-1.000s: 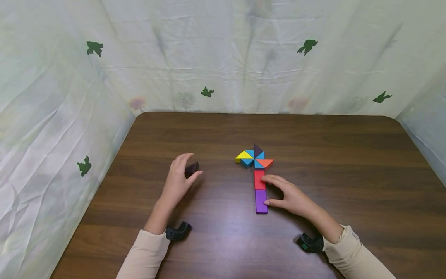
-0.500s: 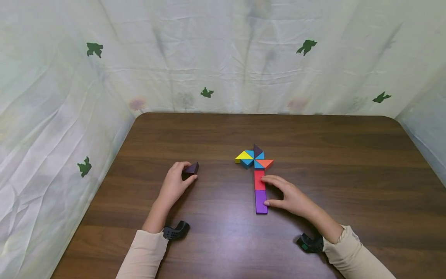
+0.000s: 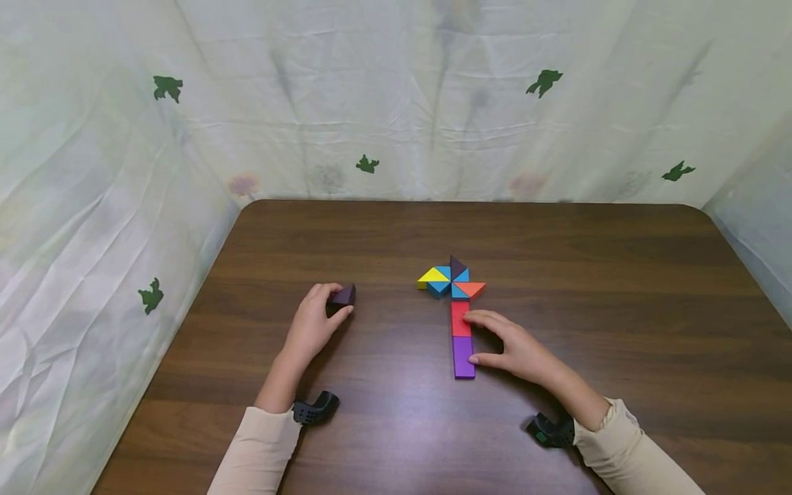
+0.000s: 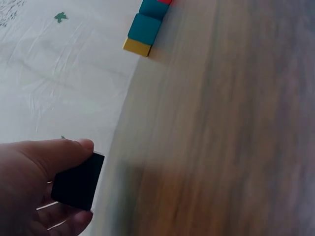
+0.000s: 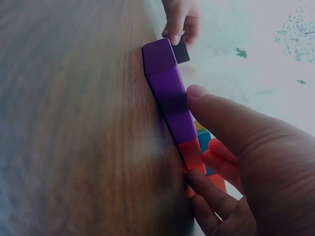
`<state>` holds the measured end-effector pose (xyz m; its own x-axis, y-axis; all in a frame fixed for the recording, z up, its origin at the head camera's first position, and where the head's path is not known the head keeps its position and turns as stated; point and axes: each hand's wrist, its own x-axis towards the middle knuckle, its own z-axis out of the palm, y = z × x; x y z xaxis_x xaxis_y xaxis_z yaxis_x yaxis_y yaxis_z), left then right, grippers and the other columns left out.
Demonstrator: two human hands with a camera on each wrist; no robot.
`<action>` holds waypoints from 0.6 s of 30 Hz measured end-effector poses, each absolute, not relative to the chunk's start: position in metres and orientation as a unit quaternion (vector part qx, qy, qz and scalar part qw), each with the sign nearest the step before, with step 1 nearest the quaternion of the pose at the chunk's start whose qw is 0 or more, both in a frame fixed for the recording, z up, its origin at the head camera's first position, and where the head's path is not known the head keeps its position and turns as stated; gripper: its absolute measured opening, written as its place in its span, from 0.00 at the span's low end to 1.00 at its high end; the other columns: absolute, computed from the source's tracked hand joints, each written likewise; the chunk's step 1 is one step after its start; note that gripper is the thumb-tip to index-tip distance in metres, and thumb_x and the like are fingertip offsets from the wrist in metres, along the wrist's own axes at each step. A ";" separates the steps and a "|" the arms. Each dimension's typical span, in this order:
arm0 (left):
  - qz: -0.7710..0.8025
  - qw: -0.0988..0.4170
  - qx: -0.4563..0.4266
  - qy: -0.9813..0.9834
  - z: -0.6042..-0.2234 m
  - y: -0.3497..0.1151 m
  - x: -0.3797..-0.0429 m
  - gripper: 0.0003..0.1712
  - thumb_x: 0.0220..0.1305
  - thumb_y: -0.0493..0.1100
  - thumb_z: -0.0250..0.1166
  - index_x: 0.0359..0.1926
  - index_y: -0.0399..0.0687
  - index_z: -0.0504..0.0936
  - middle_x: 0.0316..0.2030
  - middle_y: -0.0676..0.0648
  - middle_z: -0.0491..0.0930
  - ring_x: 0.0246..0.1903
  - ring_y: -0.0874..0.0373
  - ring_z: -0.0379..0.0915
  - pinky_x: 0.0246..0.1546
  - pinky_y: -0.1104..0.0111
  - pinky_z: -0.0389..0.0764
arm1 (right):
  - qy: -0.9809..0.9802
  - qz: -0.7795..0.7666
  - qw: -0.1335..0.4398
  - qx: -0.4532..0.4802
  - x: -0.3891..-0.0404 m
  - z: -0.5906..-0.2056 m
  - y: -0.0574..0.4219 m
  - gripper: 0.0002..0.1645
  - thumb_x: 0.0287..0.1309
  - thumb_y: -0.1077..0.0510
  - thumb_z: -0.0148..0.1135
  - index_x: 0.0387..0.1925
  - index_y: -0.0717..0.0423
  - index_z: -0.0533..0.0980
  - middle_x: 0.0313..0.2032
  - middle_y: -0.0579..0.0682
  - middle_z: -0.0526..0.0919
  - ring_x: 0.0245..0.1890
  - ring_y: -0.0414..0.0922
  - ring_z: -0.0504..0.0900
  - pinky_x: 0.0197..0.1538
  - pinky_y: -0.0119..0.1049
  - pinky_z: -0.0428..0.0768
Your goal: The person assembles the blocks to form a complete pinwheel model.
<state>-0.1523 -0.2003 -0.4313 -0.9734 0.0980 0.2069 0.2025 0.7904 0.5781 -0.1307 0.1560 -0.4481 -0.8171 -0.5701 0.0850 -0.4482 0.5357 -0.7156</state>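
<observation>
My left hand [image 3: 309,322] pinches a dark purple triangular block [image 3: 344,297] between thumb and fingers, left of the block pattern. In the left wrist view the same block [image 4: 78,183] shows a dark square face. The pattern's top is a pinwheel of several blue triangles [image 3: 443,271] with a yellow triangle [image 3: 431,277], a dark purple triangle [image 3: 456,265] and an orange triangle [image 3: 473,289] around them. Below it a red block [image 3: 459,322] and a purple block [image 3: 463,364] form a straight stem. My right hand [image 3: 522,349] rests beside the stem, fingertips at the red block, thumb at the purple one.
The brown wooden table [image 3: 383,440] has rounded far corners. A pale cloth [image 3: 408,89] with green leaf-like patches hangs behind it and at both sides. A black wrist device [image 3: 317,408] sits at the left cuff, another device [image 3: 549,432] at the right.
My left hand has closed its thumb and fingers around the dark triangular block, dipped toward me, then moved slightly right with it. The right hand and the pattern have stayed in place.
</observation>
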 end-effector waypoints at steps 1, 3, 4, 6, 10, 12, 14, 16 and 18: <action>-0.315 0.084 -0.082 -0.942 -0.430 -0.198 -0.152 0.22 0.53 0.42 0.67 0.47 0.37 0.73 0.42 0.40 0.72 0.42 0.48 0.70 0.43 0.56 0.72 | 0.873 -0.383 0.080 -0.291 -0.131 -0.448 0.156 0.40 0.46 0.43 0.66 0.61 0.50 0.65 0.59 0.48 0.65 0.59 0.47 0.62 0.56 0.48 0.65; -0.314 0.086 -0.090 -0.941 -0.428 -0.194 -0.152 0.22 0.53 0.42 0.67 0.47 0.37 0.73 0.42 0.40 0.72 0.42 0.48 0.70 0.42 0.56 0.72 | 0.874 -0.382 0.082 -0.290 -0.131 -0.447 0.156 0.40 0.46 0.43 0.66 0.61 0.50 0.65 0.60 0.48 0.65 0.59 0.47 0.62 0.56 0.48 0.65; -0.314 0.089 -0.094 -0.941 -0.426 -0.191 -0.152 0.22 0.53 0.42 0.67 0.47 0.37 0.74 0.41 0.40 0.72 0.41 0.48 0.70 0.42 0.56 0.72 | 0.874 -0.382 0.082 -0.290 -0.131 -0.447 0.156 0.40 0.46 0.43 0.65 0.61 0.50 0.65 0.60 0.49 0.65 0.59 0.47 0.62 0.56 0.48 0.65; -0.312 0.095 -0.102 -0.940 -0.425 -0.187 -0.152 0.21 0.52 0.42 0.67 0.46 0.37 0.74 0.41 0.41 0.73 0.41 0.49 0.70 0.42 0.57 0.72 | 0.874 -0.380 0.081 -0.291 -0.131 -0.448 0.156 0.40 0.46 0.43 0.65 0.61 0.50 0.65 0.59 0.49 0.65 0.59 0.47 0.62 0.56 0.48 0.65; -0.305 0.106 -0.120 -0.939 -0.422 -0.178 -0.152 0.21 0.52 0.41 0.68 0.45 0.38 0.74 0.40 0.42 0.73 0.41 0.49 0.70 0.41 0.58 0.72 | 0.872 -0.384 0.078 -0.294 -0.132 -0.449 0.156 0.40 0.46 0.44 0.66 0.61 0.50 0.65 0.59 0.48 0.65 0.59 0.46 0.63 0.57 0.47 0.64; -0.300 0.109 -0.129 -0.939 -0.421 -0.173 -0.152 0.20 0.52 0.41 0.68 0.45 0.37 0.74 0.40 0.42 0.73 0.41 0.50 0.70 0.41 0.58 0.72 | 0.870 -0.387 0.076 -0.296 -0.132 -0.449 0.156 0.40 0.46 0.44 0.67 0.60 0.50 0.66 0.59 0.47 0.65 0.59 0.45 0.63 0.57 0.46 0.64; -0.297 0.112 -0.140 -0.938 -0.419 -0.168 -0.152 0.20 0.52 0.41 0.68 0.45 0.37 0.75 0.40 0.42 0.74 0.41 0.50 0.71 0.41 0.59 0.73 | 0.869 -0.389 0.074 -0.298 -0.132 -0.450 0.156 0.40 0.46 0.45 0.67 0.60 0.51 0.66 0.59 0.47 0.66 0.59 0.45 0.63 0.57 0.45 0.64; -0.297 0.114 -0.150 -0.936 -0.416 -0.163 -0.152 0.20 0.51 0.40 0.68 0.45 0.37 0.75 0.40 0.42 0.74 0.41 0.51 0.71 0.41 0.59 0.73 | 0.868 -0.390 0.073 -0.299 -0.132 -0.450 0.156 0.40 0.46 0.45 0.67 0.60 0.51 0.66 0.59 0.47 0.66 0.59 0.45 0.63 0.57 0.45 0.64; -0.298 0.116 -0.160 -0.934 -0.414 -0.158 -0.152 0.20 0.51 0.40 0.68 0.45 0.37 0.75 0.40 0.42 0.74 0.41 0.51 0.71 0.41 0.60 0.73 | 0.868 -0.390 0.072 -0.298 -0.132 -0.450 0.156 0.40 0.46 0.45 0.67 0.60 0.50 0.66 0.59 0.47 0.66 0.59 0.45 0.63 0.57 0.46 0.64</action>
